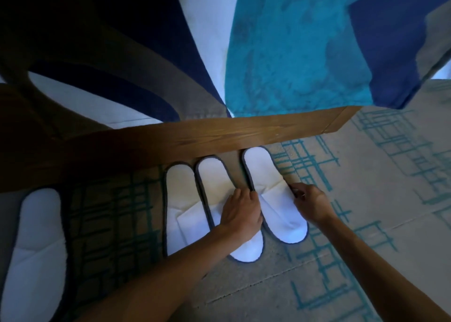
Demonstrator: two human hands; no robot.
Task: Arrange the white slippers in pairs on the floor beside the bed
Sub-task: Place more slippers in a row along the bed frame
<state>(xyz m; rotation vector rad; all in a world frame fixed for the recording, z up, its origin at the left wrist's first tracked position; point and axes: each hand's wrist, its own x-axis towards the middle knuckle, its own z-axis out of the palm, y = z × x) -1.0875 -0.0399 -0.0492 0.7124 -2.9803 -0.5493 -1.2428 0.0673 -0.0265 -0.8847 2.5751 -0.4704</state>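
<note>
4 white slippers are seen on the patterned carpet [366, 260] beside the bed, whose wooden frame [195, 136] runs across the view from 9 o'clock to 2 o'clock. The bedcover [292, 53], in blue, turquoise and white, fills the upper part.

3 slippers are laid close together just below the frame, heels toward it. The rightmost slipper [271, 194] is gripped at its 2 sides: the left hand [241, 211] is pressed on its 9 o'clock edge, fingers curled down into the narrow gap beside it, and the right hand [310, 203] is pinched on its 3 o'clock edge with thumb and fingertips closed on the dark trim. The left hand also lies over part of the middle slipper [214, 182], which is set just beside the held one at its 9 o'clock. A third slipper [181, 209] is touching the middle one along its 9 o'clock side, and the 2 are lined up as a pair.

A fourth slipper [36, 248] is seen well apart, at 8 o'clock of the view, in shadow near the picture's edge.
</note>
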